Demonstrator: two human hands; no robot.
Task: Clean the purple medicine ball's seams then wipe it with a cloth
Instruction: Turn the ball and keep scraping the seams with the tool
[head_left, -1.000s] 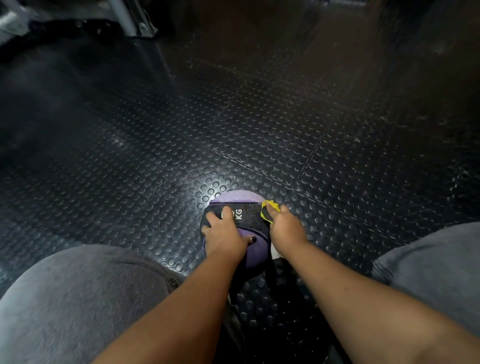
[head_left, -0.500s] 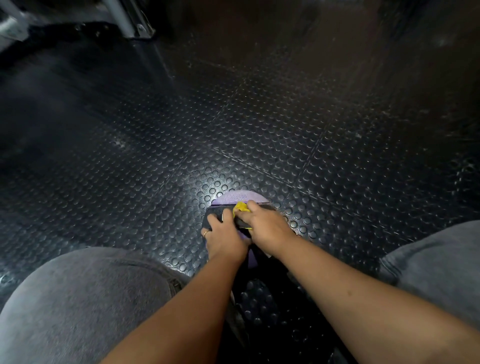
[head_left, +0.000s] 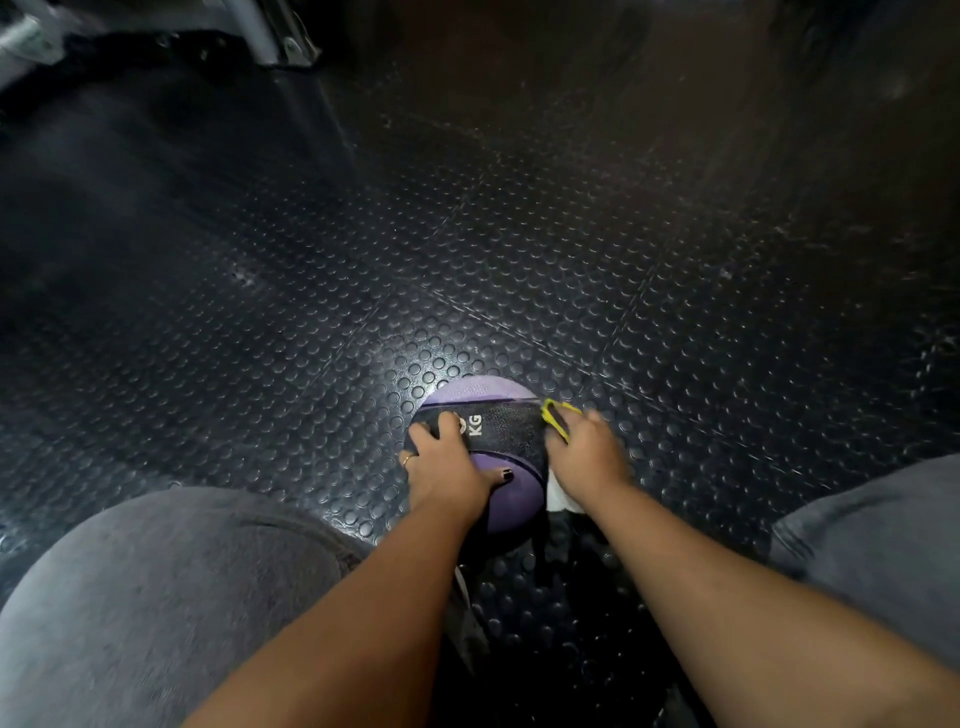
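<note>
Right hand (head_left: 587, 449) is shifted to the right edge of the purple medicine ball (head_left: 506, 436), yellow tool (head_left: 557, 417) gripped | left hand (head_left: 447, 462) is pressed flat on it, lower centre of frame | seam (head_left: 483, 401) is best traced slowly, ball kept steadied.

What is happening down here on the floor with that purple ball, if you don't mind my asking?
A person is down on the studded rubber floor with a purple medicine ball in front of them. The left hand rests on top of the ball, steadying it. The right hand holds a small yellow tool against the ball's right side, at the end of the black band. A white cloth lies under that hand, beside the ball.
</note>
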